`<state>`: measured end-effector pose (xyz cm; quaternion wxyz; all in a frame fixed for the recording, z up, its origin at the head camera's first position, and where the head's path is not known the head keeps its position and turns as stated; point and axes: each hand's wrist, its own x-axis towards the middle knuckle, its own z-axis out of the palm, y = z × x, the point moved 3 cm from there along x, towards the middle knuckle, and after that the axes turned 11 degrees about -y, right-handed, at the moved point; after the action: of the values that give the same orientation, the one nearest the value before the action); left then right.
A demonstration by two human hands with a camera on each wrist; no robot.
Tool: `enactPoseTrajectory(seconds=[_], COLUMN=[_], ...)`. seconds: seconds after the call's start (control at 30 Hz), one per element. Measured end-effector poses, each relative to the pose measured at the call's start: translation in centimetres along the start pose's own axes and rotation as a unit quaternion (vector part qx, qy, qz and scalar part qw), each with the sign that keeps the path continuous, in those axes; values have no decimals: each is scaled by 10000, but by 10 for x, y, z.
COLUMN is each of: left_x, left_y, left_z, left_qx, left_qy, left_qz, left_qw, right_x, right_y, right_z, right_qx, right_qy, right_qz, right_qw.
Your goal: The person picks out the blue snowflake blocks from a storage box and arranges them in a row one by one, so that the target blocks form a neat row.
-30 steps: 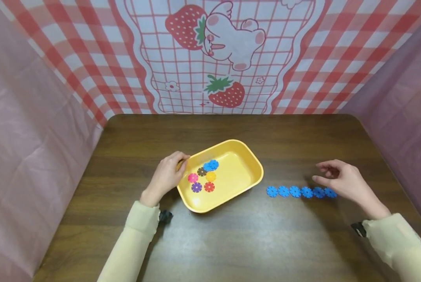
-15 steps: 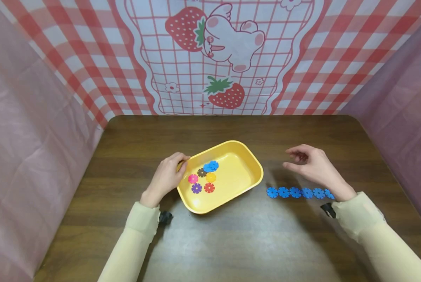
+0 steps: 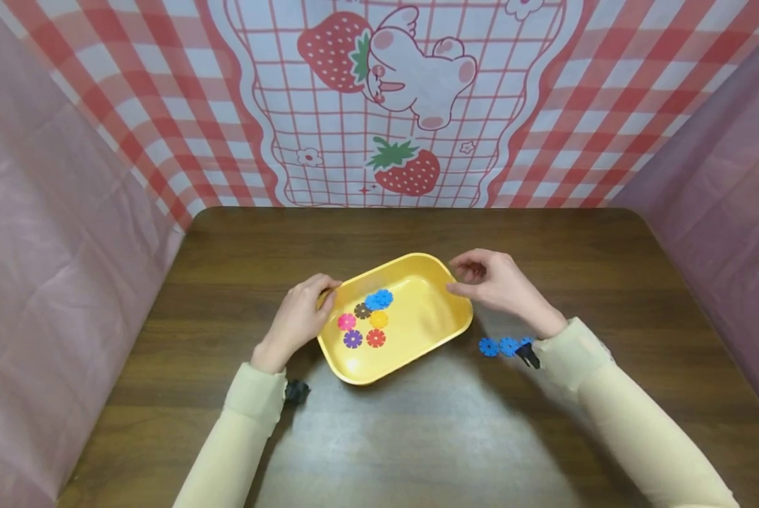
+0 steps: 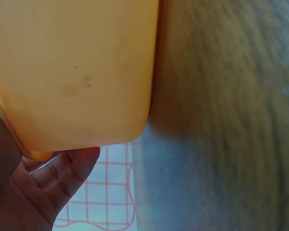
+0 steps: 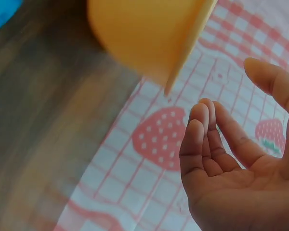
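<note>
My left hand (image 3: 295,315) grips the rim of a yellow plastic basin (image 3: 425,319) at its left end; in the left wrist view its fingers curl round the basin's edge (image 4: 94,132). Inside the basin lie small notched plastic discs: overlapping blue discs (image 3: 379,299), a brown one (image 3: 362,310), a yellow one (image 3: 379,319), a pink one (image 3: 346,322), a purple one (image 3: 353,339) and a red one (image 3: 376,339). By the basin's right end is my right hand (image 3: 503,286). The right wrist view shows its fingers and thumb parted, holding nothing, apart from the basin.
A row of blue discs (image 3: 489,346) lies on the wooden table (image 3: 379,437) right of the basin, partly hidden by my right wrist. A red-and-white strawberry cloth (image 3: 329,169) hangs behind the table. Pink cloth (image 3: 68,282) hangs at both sides.
My right hand has moved left from above the end of the blue row to the basin's right end. The left hand and the basin have stayed in place.
</note>
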<state>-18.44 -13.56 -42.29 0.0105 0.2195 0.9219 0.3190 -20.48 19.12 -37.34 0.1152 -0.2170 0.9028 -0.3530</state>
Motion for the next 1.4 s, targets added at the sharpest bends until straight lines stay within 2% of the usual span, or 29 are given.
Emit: enactPoseTrajectory(seconds=[0.27, 0.37, 0.6, 0.93, 1.17, 1.4], left_x=[1, 2, 3, 3, 1, 0], left_y=[1, 1, 2, 1, 1, 1], left_z=[1, 1, -1, -1, -2, 0], left_qx=[12, 13, 55, 88, 95, 73], left_qy=[-41, -36, 51, 59, 93, 122], left_qz=[23, 49, 164, 229, 246, 284], left_qw=[10000, 10000, 9998, 9997, 9996, 9995], right_x=[30, 40, 58, 71, 73, 71], right_y=[-18, -20, -23, -25, -30, -32], right_z=[37, 50, 74, 91, 100, 105], right_qx=[92, 60, -154, -612, -885, -1135], right_qy=[-174, -261, -518, -882, -1017, -922], right_qz=[-478, -510, -190, 279, 384, 327], right_qw=[9987, 9983, 9984, 9938, 9901, 9887])
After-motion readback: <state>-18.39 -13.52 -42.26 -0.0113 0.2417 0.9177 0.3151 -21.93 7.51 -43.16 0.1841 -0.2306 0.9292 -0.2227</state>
